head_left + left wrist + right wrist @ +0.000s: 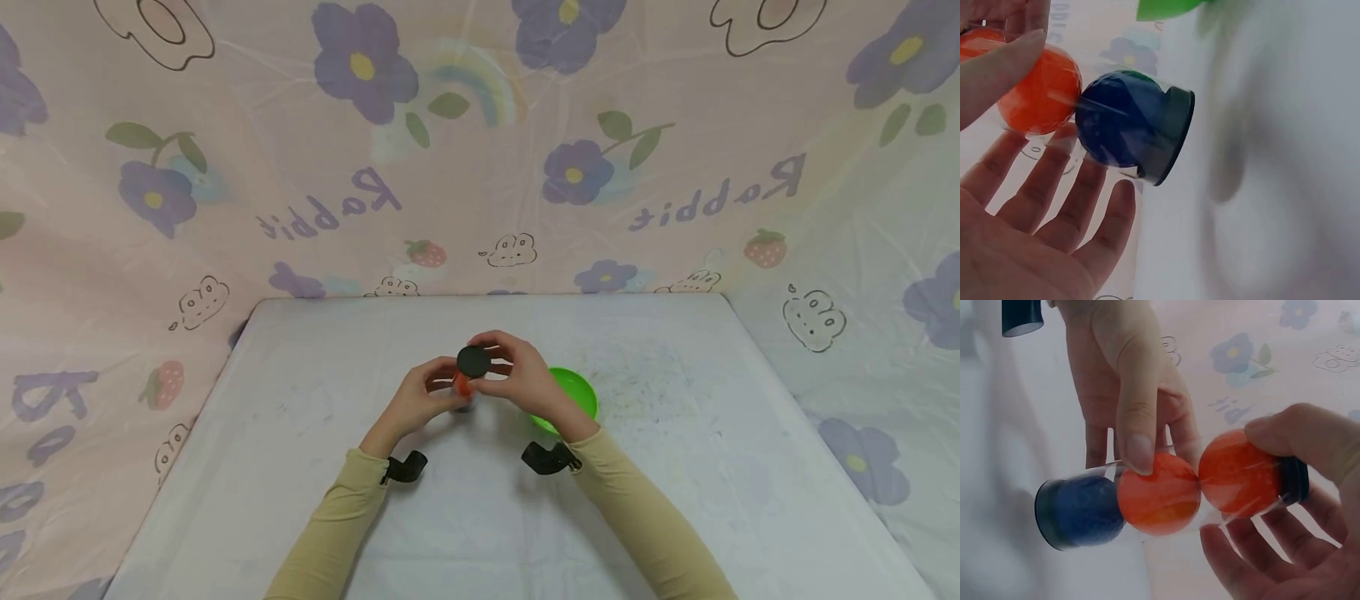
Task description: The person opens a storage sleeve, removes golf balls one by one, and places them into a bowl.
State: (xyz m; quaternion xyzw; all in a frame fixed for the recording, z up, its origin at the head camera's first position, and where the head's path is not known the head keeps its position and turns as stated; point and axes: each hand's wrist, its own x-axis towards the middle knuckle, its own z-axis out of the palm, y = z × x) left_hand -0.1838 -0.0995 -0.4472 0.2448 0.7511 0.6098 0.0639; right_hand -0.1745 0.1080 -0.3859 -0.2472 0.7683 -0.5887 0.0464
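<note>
A clear tube with a black cap at each end is held upright over the table between both hands. Inside are two orange balls and one dark blue ball; the blue one sits at the lower capped end. My left hand grips the tube's middle, thumb across an orange ball and fingers along the other side. Near the top, my right hand holds the tube with thumb and fingers around it, close to the upper black cap.
On the white-covered table, a bright green bowl stands just right of the tube, partly hidden by the right wrist. A patterned cloth with flowers and rabbits hangs behind the table and along both sides.
</note>
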